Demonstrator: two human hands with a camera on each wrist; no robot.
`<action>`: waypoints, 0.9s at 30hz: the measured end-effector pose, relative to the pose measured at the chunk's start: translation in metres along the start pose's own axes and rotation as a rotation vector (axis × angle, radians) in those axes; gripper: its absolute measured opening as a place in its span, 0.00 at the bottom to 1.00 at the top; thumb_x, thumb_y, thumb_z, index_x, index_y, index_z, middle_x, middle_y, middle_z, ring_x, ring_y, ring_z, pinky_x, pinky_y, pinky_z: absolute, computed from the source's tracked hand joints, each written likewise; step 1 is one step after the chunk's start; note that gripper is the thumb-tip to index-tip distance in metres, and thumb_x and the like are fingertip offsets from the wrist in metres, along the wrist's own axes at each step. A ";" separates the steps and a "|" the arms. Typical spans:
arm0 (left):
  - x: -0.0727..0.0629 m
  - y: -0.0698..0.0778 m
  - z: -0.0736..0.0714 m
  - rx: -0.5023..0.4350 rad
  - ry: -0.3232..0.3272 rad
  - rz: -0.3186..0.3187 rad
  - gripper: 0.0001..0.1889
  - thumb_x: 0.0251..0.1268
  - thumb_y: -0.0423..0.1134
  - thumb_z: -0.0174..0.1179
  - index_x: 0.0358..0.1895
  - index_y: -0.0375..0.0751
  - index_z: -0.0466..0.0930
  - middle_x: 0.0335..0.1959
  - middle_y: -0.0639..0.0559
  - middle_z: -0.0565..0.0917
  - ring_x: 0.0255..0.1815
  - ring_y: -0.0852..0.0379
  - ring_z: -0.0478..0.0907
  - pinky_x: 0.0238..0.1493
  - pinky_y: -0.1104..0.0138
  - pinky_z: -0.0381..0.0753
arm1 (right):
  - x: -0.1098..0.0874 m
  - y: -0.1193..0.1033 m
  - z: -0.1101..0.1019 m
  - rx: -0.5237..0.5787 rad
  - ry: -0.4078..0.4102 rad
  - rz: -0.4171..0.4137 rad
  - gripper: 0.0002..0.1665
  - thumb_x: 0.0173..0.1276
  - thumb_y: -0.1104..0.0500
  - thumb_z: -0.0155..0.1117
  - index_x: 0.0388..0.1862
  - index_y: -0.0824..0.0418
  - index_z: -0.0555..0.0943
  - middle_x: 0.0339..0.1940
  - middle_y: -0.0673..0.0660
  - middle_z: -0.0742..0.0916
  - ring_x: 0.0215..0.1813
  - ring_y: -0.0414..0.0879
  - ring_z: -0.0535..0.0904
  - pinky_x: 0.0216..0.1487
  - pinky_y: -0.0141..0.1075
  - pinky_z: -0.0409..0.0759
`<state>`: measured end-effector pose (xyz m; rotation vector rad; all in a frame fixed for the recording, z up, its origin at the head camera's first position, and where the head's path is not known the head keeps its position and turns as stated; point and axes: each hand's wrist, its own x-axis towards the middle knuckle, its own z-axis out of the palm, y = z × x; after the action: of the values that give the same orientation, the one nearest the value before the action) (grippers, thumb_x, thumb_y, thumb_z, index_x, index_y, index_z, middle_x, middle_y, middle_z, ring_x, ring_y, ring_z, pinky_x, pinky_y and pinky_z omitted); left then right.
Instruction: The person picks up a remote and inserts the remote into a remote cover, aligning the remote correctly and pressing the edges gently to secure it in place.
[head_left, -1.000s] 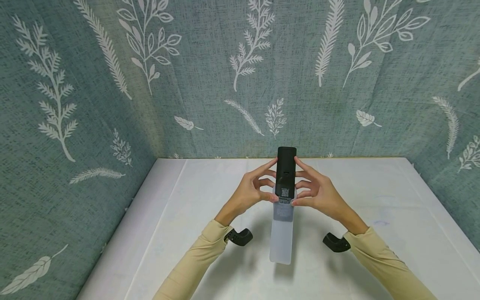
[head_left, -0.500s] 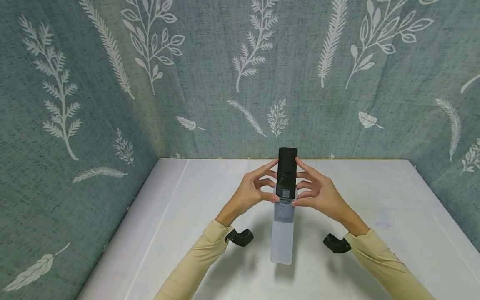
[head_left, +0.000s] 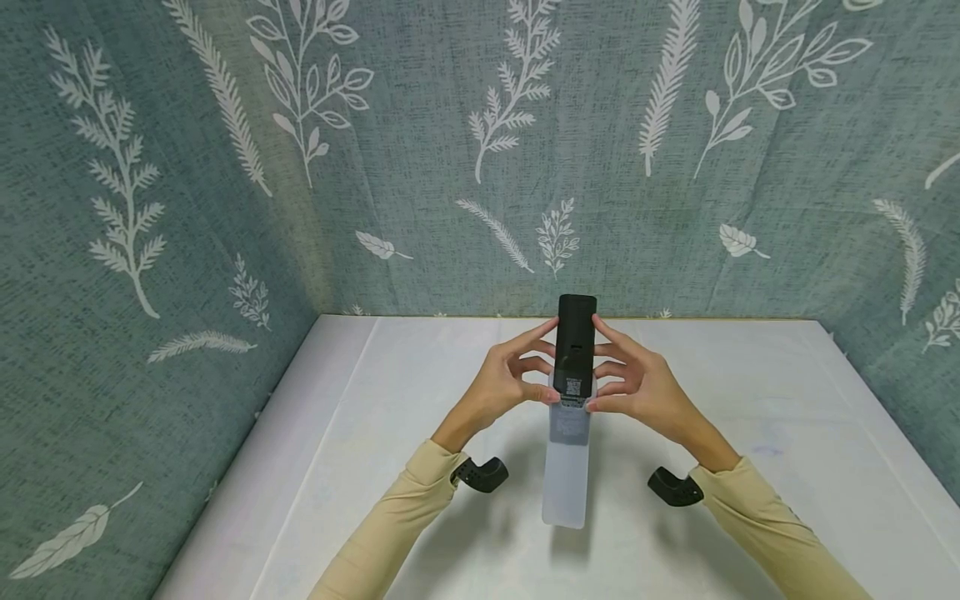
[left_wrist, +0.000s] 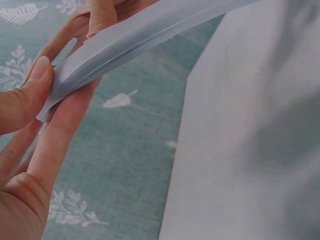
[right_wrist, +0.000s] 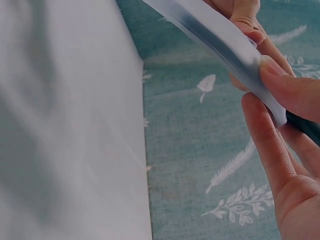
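A black remote control (head_left: 577,337), its label side towards me, is held up over the table. Its lower part sits inside a translucent silicone sleeve (head_left: 566,483), whose longer end hangs down flat below it. On the left edge, my left hand (head_left: 498,387) pinches the sleeve's mouth between thumb and fingers, the index finger reaching up the remote. My right hand (head_left: 637,387) mirrors this on the right edge. The left wrist view shows the sleeve (left_wrist: 125,40) edge-on between thumb and fingers. In the right wrist view, dark remote shows beyond the sleeve (right_wrist: 225,45).
A white-covered table (head_left: 375,467) lies under the hands. Behind it and at the sides hangs green cloth (head_left: 420,150) with a white leaf print. A black wrist mount (head_left: 482,475) is on the left forearm, another mount (head_left: 675,487) on the right.
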<state>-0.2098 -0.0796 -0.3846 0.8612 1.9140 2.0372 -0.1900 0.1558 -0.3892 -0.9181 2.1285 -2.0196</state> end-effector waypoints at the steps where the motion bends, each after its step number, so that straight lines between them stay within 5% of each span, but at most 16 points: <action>1: 0.000 0.000 0.000 0.001 0.001 0.002 0.47 0.47 0.18 0.67 0.71 0.56 0.61 0.50 0.41 0.75 0.42 0.51 0.79 0.37 0.53 0.84 | 0.000 0.000 0.000 0.002 -0.001 -0.003 0.60 0.50 0.77 0.70 0.77 0.51 0.52 0.62 0.69 0.72 0.47 0.49 0.80 0.42 0.43 0.83; 27: -0.002 0.003 -0.002 0.018 0.015 0.005 0.46 0.47 0.18 0.67 0.71 0.53 0.63 0.48 0.41 0.77 0.42 0.51 0.80 0.38 0.52 0.84 | 0.002 -0.002 0.002 0.006 0.010 -0.031 0.59 0.49 0.78 0.70 0.76 0.54 0.54 0.61 0.70 0.73 0.47 0.48 0.81 0.42 0.43 0.83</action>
<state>-0.2085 -0.0829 -0.3819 0.8587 1.9424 2.0384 -0.1899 0.1529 -0.3871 -0.9473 2.1254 -2.0482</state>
